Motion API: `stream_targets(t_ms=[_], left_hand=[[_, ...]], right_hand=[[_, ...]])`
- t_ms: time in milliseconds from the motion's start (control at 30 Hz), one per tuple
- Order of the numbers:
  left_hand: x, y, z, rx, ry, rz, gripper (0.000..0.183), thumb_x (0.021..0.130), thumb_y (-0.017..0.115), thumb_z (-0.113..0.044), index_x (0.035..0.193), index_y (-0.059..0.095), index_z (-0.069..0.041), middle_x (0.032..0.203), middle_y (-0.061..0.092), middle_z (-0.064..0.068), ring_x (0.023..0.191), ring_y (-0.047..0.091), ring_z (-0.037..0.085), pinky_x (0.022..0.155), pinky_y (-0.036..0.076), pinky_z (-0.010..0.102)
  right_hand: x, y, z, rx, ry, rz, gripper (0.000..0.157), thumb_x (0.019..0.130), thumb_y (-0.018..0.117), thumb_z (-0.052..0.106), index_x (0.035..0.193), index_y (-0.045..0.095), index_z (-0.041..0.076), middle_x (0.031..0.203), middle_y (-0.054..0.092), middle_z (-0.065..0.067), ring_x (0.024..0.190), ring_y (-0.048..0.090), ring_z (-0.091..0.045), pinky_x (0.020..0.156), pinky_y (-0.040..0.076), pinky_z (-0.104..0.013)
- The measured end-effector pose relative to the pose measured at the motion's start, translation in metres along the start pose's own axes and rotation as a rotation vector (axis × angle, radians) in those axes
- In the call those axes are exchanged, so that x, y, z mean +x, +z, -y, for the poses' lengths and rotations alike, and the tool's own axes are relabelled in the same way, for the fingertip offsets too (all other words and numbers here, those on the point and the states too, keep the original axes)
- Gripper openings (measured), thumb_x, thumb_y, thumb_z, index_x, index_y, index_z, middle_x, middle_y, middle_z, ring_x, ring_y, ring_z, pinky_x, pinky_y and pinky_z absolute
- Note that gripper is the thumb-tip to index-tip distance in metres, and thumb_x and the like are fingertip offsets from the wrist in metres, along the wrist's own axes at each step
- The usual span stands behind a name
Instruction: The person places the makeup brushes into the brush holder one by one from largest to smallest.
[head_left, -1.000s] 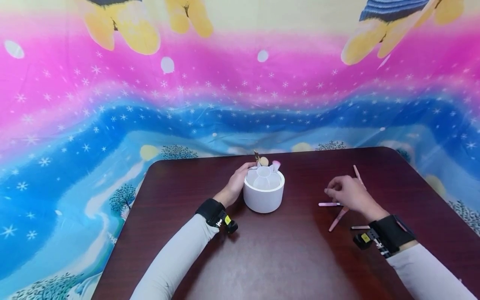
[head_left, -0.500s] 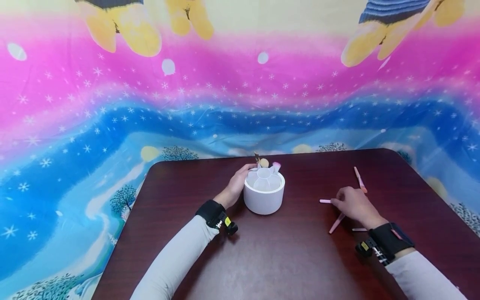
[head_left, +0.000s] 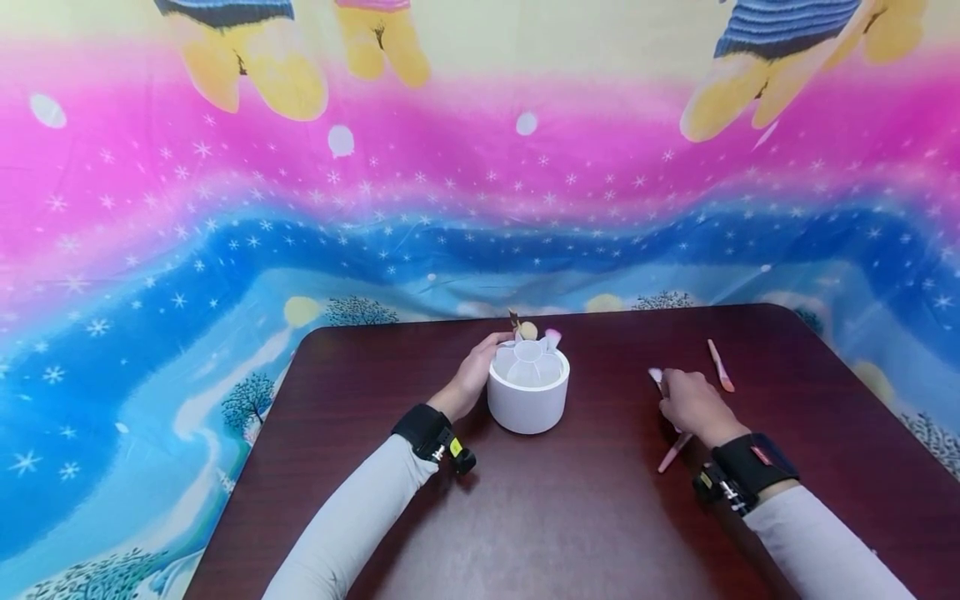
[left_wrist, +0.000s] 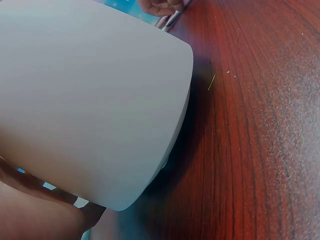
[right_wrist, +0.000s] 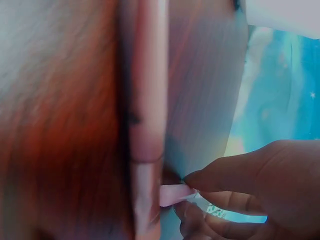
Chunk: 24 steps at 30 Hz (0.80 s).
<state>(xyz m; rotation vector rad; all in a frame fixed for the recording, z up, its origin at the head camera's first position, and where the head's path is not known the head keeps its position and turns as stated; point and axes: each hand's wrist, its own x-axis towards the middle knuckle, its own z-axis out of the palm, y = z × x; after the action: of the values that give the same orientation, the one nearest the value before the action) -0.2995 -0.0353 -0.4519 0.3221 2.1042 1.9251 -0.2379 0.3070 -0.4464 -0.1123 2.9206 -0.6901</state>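
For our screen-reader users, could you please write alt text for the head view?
A person's right hand pinches a white-tipped brush at a dark table, while the left hand holds a round white container with brushes standing in it. Other pink brushes lie near the right hand; a colorful snowflake-patterned cloth hangs behind.

The pot [head_left: 527, 408] is white, brush handles [right_wrist: 149, 80] pink, table [head_left: 585, 508] reddish-brown, backdrop [head_left: 450, 187] snowflaked pink and blue.

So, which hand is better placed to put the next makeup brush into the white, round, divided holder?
Probably the right hand: it pinches a pale-bristled makeup brush, with another pink-handled brush nearby. The left hand holds the side of the holder, so seems better placed to steady it.
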Motion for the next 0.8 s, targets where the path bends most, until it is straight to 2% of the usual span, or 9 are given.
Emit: stream_targets(t_ms=[100,200,300,367,533,667,800], left_hand=[[0.000,0.000,0.000,-0.003,0.003,-0.002,0.038,0.100,0.033,-0.025,0.135,0.046,-0.016,0.136,0.045,0.001,0.121,0.041,0.014,0.102,0.032,0.042],[0.000,0.001,-0.001,-0.004,0.003,-0.005,0.038,0.100,0.033,-0.025,0.135,0.046,-0.017,0.136,0.046,0.000,0.121,0.041,0.013,0.102,0.032,0.041],[0.000,0.002,-0.002,-0.017,0.013,0.005,0.038,0.100,0.035,-0.024,0.136,0.046,-0.014,0.137,0.045,0.002,0.122,0.040,0.014,0.102,0.032,0.042],[-0.005,0.003,-0.008,-0.029,0.012,0.016,0.039,0.100,0.035,-0.022,0.136,0.045,-0.011,0.138,0.044,0.004,0.122,0.039,0.016,0.103,0.031,0.042],[-0.018,0.005,-0.026,-0.008,-0.004,0.024,0.039,0.101,0.033,-0.016,0.137,0.043,-0.007,0.138,0.044,0.008,0.121,0.041,0.017,0.101,0.033,0.040],[-0.010,0.002,-0.017,-0.004,-0.014,0.015,0.038,0.101,0.032,-0.018,0.137,0.043,-0.009,0.139,0.043,0.007,0.122,0.040,0.017,0.101,0.034,0.040],[-0.001,-0.001,-0.005,-0.021,-0.020,0.016,0.038,0.102,0.032,-0.021,0.137,0.044,-0.013,0.140,0.041,0.005,0.124,0.037,0.016,0.103,0.031,0.040]], right_hand=[[0.004,0.000,0.004,0.018,-0.002,0.009,0.005,0.085,0.056,0.000,0.087,0.051,-0.001,0.073,0.050,-0.013,0.053,0.051,-0.019,0.043,0.045,-0.031],[0.008,-0.002,0.005,0.044,-0.050,0.000,0.008,0.085,0.058,0.001,0.091,0.054,-0.003,0.075,0.056,-0.012,0.058,0.054,-0.018,0.048,0.047,-0.032],[0.010,-0.006,0.009,0.063,-0.136,-0.049,0.014,0.084,0.060,0.001,0.096,0.057,-0.006,0.079,0.062,-0.012,0.065,0.057,-0.018,0.055,0.049,-0.034],[0.009,-0.011,0.015,0.072,-0.187,-0.093,0.017,0.084,0.061,0.002,0.098,0.059,-0.006,0.081,0.064,-0.012,0.068,0.059,-0.017,0.059,0.049,-0.035],[0.005,-0.033,0.045,0.137,-0.272,-0.208,0.012,0.086,0.064,0.007,0.095,0.063,-0.001,0.079,0.067,-0.009,0.062,0.060,-0.016,0.058,0.049,-0.036],[0.004,-0.050,0.073,0.188,-0.316,-0.307,0.009,0.086,0.066,0.012,0.092,0.064,0.006,0.079,0.067,-0.005,0.064,0.062,-0.015,0.057,0.049,-0.033],[0.004,-0.061,0.098,0.267,-0.355,-0.340,0.008,0.086,0.067,0.013,0.091,0.064,0.007,0.079,0.067,-0.004,0.068,0.063,-0.016,0.057,0.051,-0.029]])
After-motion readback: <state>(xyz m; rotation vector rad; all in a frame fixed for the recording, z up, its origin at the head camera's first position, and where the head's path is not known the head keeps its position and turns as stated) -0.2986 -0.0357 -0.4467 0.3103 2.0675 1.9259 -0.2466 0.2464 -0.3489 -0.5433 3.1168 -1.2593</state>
